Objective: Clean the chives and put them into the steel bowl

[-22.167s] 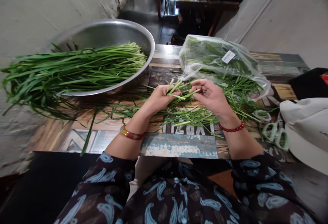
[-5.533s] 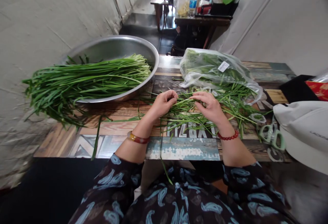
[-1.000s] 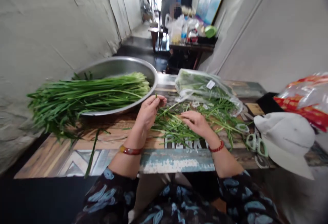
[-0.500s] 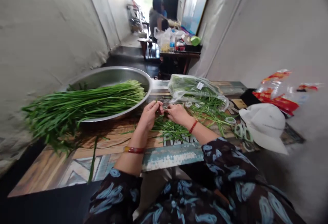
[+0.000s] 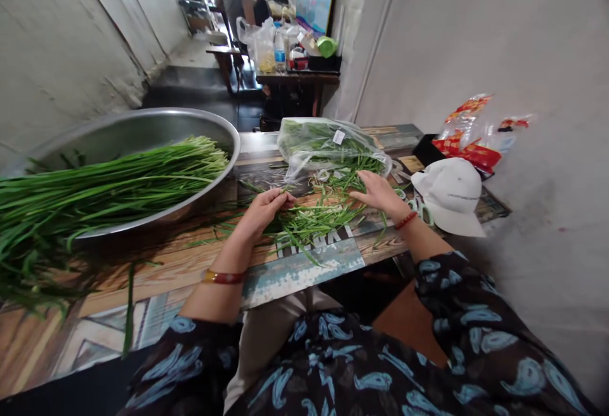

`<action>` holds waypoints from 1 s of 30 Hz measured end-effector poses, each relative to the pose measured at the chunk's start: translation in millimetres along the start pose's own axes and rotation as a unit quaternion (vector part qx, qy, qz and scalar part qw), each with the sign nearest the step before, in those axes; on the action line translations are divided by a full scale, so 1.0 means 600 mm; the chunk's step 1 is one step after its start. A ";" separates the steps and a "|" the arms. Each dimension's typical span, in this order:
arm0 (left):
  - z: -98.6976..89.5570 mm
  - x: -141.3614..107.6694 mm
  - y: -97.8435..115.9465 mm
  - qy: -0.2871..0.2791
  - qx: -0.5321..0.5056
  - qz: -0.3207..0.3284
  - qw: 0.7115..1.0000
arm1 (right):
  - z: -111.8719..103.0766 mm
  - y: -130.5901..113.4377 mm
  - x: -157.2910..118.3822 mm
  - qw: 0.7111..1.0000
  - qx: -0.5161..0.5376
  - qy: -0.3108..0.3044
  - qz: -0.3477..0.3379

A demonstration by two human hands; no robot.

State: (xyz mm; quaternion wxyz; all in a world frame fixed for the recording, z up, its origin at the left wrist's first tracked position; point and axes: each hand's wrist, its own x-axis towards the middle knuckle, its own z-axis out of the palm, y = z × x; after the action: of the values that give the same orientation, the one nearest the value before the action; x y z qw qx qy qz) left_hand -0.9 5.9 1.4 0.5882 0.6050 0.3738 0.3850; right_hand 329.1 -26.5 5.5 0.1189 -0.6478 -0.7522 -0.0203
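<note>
My left hand (image 5: pixel 267 210) is closed in a pinch over the table, with a small green bit of garlic chive showing at its fingertips. Most of what it grips is hidden. Off to the right, my right hand (image 5: pixel 379 194) is open, thumb and fingers apart, over the edge of the loose chive scraps (image 5: pixel 318 221). A clear plastic bag of greens (image 5: pixel 328 140) lies just beyond both hands. Left of them, a big bundle of long garlic chives (image 5: pixel 143 178) rests in a wide metal basin (image 5: pixel 233 143), its leafy ends hanging over the rim.
Scissors (image 5: pixel 422 210) and a white cap (image 5: pixel 450 191) lie at the right, by red-and-clear packaging (image 5: pixel 471 140). A single leaf (image 5: pixel 129 311) lies near the table's (image 5: pixel 304 276) front edge. Farther back, people sit by another table (image 5: pixel 299 78) holding bags and a bottle.
My right hand has moved away from my left to the right and opened. My left hand stays pinched. The view has turned right, so the surroundings sit farther left.
</note>
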 end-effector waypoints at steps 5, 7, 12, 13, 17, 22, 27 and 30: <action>-0.001 0.001 0.000 -0.003 0.014 -0.011 1.000 | 0.013 0.013 0.014 0.992 -0.089 -0.049 0.074; -0.001 0.001 0.000 -0.001 0.015 -0.014 1.000 | 0.015 -0.013 0.008 0.994 -0.095 -0.031 0.050; -0.003 0.004 -0.007 -0.004 -0.002 -0.012 1.000 | 0.021 -0.098 -0.023 0.998 0.009 0.043 -0.044; -0.003 0.005 -0.008 -0.006 -0.005 -0.011 1.000 | 0.024 -0.113 -0.028 0.996 0.030 0.045 -0.070; -0.002 0.004 -0.006 0.012 -0.028 0.004 1.000 | 0.024 -0.135 -0.028 0.980 0.126 0.024 -0.154; -0.002 0.001 0.004 0.078 -0.048 0.026 0.995 | -0.008 -0.080 -0.032 0.970 0.207 0.043 -0.119; -0.010 0.001 0.014 0.161 -0.064 0.044 0.984 | -0.020 -0.082 -0.083 0.973 0.163 -0.040 -0.156; -0.015 0.000 0.023 0.186 -0.075 0.056 0.978 | -0.001 -0.134 -0.104 0.974 0.112 -0.086 -0.177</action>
State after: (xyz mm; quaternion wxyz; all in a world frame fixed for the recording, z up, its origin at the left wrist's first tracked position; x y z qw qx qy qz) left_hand -9.0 9.1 15.2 0.5294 0.4973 0.4125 0.5498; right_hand 258.5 -100.2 2.9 0.1198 -0.4865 -0.8597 0.0991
